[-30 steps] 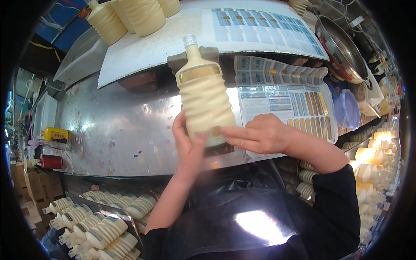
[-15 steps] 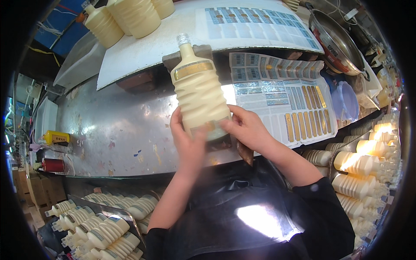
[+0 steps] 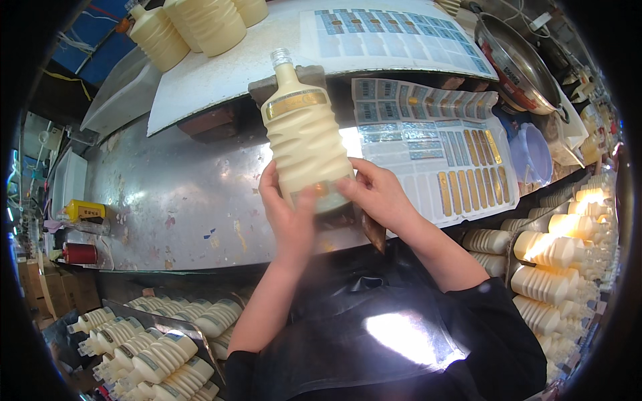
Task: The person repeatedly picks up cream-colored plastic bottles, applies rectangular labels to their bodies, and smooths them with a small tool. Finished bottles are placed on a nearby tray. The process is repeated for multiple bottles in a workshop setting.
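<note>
A cream bottle [image 3: 304,144] with wavy ridges lies before me, its clear neck pointing away and resting by a dark block [image 3: 262,88]. A gold and grey label [image 3: 295,101] spans its shoulder; a smaller label [image 3: 329,188] sits near its base. My left hand [image 3: 289,210] wraps the lower left side, thumb over the front at the small label. From the right, my right hand [image 3: 378,194] grips the base, its thumb pressed at that label's right end. Label sheets [image 3: 435,147] in silver and gold lie right of the bottle.
A raised white board [image 3: 267,63] carries another label sheet [image 3: 401,37] and several cream bottles [image 3: 207,27]. Right of it are a metal pan [image 3: 518,63] and a lilac bucket [image 3: 531,155]. Racks of bottles [image 3: 167,354] flank me. A red can [image 3: 80,253] stands at the metal table's left.
Both hands hold the same grip on the bottle. The left thumb has shifted slightly along the lower label; the whole view has moved only a little.
</note>
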A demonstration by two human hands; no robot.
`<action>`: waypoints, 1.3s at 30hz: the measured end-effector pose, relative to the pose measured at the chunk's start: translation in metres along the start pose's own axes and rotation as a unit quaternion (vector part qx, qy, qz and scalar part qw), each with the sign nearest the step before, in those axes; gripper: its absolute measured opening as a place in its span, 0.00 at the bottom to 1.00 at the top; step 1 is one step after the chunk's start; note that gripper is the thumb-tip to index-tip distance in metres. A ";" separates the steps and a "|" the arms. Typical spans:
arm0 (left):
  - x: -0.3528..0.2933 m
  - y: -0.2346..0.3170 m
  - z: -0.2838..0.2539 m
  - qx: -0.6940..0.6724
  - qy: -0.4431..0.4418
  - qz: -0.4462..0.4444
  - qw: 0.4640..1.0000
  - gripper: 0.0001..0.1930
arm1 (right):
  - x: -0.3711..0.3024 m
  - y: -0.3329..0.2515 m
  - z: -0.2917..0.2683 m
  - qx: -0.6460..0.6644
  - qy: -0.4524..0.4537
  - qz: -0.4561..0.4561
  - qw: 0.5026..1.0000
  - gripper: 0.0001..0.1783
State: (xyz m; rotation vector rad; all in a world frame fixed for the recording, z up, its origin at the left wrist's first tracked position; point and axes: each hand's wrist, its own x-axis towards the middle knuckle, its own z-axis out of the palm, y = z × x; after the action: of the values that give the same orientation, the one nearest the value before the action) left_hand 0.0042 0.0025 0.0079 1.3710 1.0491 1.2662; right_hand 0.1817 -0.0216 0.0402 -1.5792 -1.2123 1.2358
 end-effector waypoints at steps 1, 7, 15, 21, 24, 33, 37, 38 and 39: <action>0.000 0.000 -0.001 0.003 -0.007 0.002 1.000 0.35 | 0.000 -0.001 -0.001 -0.015 0.001 -0.004 1.000 0.29; -0.002 -0.014 -0.016 -0.153 -0.042 0.001 0.987 0.30 | 0.006 0.015 -0.006 0.035 -0.020 -0.025 0.999 0.27; -0.007 -0.015 -0.022 -0.183 -0.034 -0.061 0.981 0.28 | 0.002 0.012 -0.009 0.097 -0.038 -0.005 0.995 0.28; -0.010 -0.017 -0.017 -0.122 -0.030 -0.025 0.992 0.30 | 0.001 0.014 -0.001 0.042 -0.027 -0.005 0.999 0.30; -0.010 -0.013 -0.014 -0.116 -0.020 -0.035 0.992 0.30 | 0.000 0.013 0.000 0.054 -0.018 0.001 0.998 0.30; -0.010 -0.013 -0.015 -0.149 -0.015 -0.046 0.988 0.30 | -0.001 0.010 0.000 0.053 -0.018 0.006 0.998 0.31; -0.010 -0.015 -0.016 -0.138 -0.011 -0.043 0.989 0.29 | 0.003 0.018 0.001 0.051 -0.007 -0.027 0.998 0.30; -0.010 -0.016 -0.017 -0.167 -0.005 -0.055 0.984 0.30 | 0.003 0.016 0.000 0.065 -0.014 -0.026 0.997 0.30; -0.009 -0.017 -0.019 -0.196 0.001 -0.067 0.978 0.31 | 0.002 0.015 -0.001 0.079 -0.021 -0.025 0.996 0.30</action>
State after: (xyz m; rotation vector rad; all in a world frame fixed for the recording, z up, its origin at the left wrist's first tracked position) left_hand -0.0149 -0.0020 -0.0109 0.9831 0.8235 1.2923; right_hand 0.1865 -0.0230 0.0260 -1.4060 -1.1428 1.3052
